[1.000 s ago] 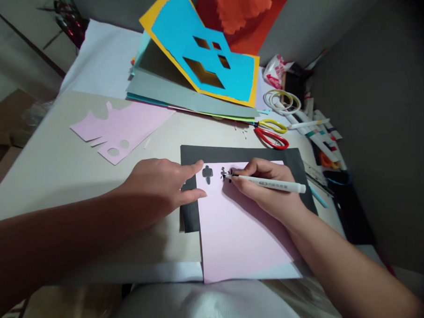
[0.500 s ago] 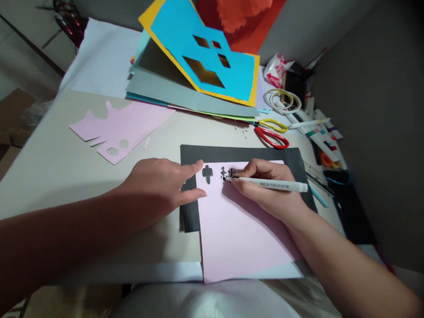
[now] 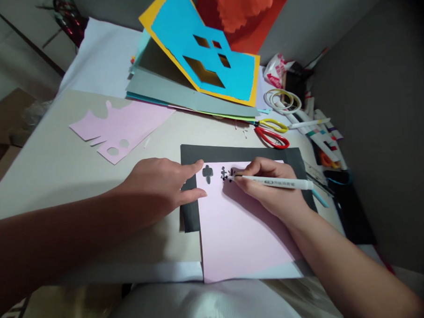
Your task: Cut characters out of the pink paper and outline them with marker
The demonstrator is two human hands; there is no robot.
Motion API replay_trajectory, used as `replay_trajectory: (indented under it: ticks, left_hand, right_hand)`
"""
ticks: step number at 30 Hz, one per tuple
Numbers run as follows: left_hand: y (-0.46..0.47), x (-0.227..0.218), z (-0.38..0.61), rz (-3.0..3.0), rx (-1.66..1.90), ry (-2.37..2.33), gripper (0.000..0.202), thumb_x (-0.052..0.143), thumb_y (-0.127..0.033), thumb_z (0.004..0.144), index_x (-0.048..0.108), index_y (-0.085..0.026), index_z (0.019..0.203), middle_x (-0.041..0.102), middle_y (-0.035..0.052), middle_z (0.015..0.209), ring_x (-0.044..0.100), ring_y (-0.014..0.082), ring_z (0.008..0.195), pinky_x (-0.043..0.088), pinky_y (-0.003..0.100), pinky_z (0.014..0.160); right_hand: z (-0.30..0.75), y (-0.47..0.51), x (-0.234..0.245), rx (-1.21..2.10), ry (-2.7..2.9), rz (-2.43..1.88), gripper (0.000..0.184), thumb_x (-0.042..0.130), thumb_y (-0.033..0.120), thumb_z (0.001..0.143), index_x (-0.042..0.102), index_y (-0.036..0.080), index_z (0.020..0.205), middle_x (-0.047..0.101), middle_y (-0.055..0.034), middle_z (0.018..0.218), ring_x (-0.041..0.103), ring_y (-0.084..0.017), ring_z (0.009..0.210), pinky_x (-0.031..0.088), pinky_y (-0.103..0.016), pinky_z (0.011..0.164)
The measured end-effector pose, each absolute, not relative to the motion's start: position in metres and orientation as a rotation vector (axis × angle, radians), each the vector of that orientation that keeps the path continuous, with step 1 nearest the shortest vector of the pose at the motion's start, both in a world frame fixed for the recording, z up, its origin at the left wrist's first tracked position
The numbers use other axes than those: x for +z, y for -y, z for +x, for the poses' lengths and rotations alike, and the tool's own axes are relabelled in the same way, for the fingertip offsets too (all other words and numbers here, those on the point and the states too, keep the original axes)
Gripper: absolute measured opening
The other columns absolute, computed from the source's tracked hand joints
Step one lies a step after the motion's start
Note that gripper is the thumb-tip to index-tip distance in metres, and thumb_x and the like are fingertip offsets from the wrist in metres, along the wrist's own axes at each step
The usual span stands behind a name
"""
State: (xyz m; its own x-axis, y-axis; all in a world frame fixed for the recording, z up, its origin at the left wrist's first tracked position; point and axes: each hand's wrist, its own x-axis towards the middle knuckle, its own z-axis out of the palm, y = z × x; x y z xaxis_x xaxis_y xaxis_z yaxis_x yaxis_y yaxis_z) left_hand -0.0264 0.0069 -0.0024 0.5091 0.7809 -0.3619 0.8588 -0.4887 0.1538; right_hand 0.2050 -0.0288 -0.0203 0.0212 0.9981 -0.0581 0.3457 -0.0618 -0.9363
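My right hand [image 3: 274,186] grips a white marker pen [image 3: 286,182], its dark tip at small black marks near the top of a pale pink sheet [image 3: 236,233]. Left of those marks, a bolder dark shape [image 3: 207,174] stands at the sheet's upper left corner. My left hand [image 3: 164,184] rests at the sheet's left edge, with thumb and forefinger stretched apart on either side of that shape and nothing held. Under the pink sheet lies a larger black sheet [image 3: 240,153], showing along the top and sides. My right fingers partly cover the marks.
Scissors [image 3: 272,133] with yellow and red handles lie beyond the black sheet. A blue and yellow cut-out card [image 3: 243,78] leans on stacked paper at the back. A cut pink scrap [image 3: 122,125] lies left; tape rolls [image 3: 283,101] and paper strips [image 3: 319,135] lie right.
My right hand and the marker have shifted very slightly to the right, with the pen's angle a little flatter. The left hand and the sheets stay where they were.
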Motion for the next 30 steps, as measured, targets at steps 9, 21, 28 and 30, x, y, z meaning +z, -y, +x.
replay_trajectory:
  ticks: [9, 21, 28, 30]
  left_hand:
    - [-0.0084, -0.0052, -0.0261, 2.402, -0.338, -1.380, 0.064, 0.047, -0.060, 0.094, 0.041, -0.032, 0.151, 0.073, 0.0081, 0.097, 0.064, 0.0271, 0.088, 0.031, 0.032, 0.063]
    - [-0.0089, -0.0028, -0.0251, 2.415, -0.374, -1.367, 0.065, 0.045, -0.059, 0.094, 0.039, -0.031, 0.152, 0.073, 0.0085, 0.096, 0.064, 0.0276, 0.087, 0.029, 0.031, 0.061]
    - [-0.0091, -0.0037, -0.0243, 2.422, -0.362, -1.384, 0.065, 0.046, -0.060, 0.093, 0.041, -0.031, 0.151, 0.073, 0.0073, 0.095, 0.064, 0.0253, 0.084, 0.029, 0.030, 0.060]
    - [-0.0094, -0.0032, -0.0243, 2.429, -0.365, -1.369, 0.065, 0.044, -0.059, 0.094, 0.040, -0.030, 0.152, 0.073, 0.0074, 0.093, 0.063, 0.0254, 0.084, 0.029, 0.030, 0.060]
  right_hand:
    - [0.2000, 0.0340, -0.0206, 0.988, 1.461, -1.567, 0.018, 0.076, 0.021, 0.077, 0.062, 0.021, 0.064, 0.070, -0.0010, 0.068, 0.057, -0.013, 0.061, 0.046, -0.026, 0.058]
    - [0.2000, 0.0334, -0.0227, 1.006, 1.472, -1.548, 0.017, 0.076, 0.023, 0.078, 0.064, 0.021, 0.066, 0.071, -0.0018, 0.070, 0.060, -0.014, 0.063, 0.046, -0.026, 0.059]
    - [0.1998, 0.0334, -0.0232, 1.030, 1.456, -1.532, 0.017, 0.077, 0.024, 0.077, 0.064, 0.020, 0.066, 0.071, -0.0022, 0.072, 0.061, -0.015, 0.066, 0.048, -0.026, 0.061]
    - [0.2002, 0.0333, -0.0235, 1.052, 1.449, -1.524, 0.017, 0.077, 0.025, 0.077, 0.065, 0.020, 0.067, 0.071, -0.0021, 0.071, 0.059, -0.014, 0.063, 0.047, -0.026, 0.060]
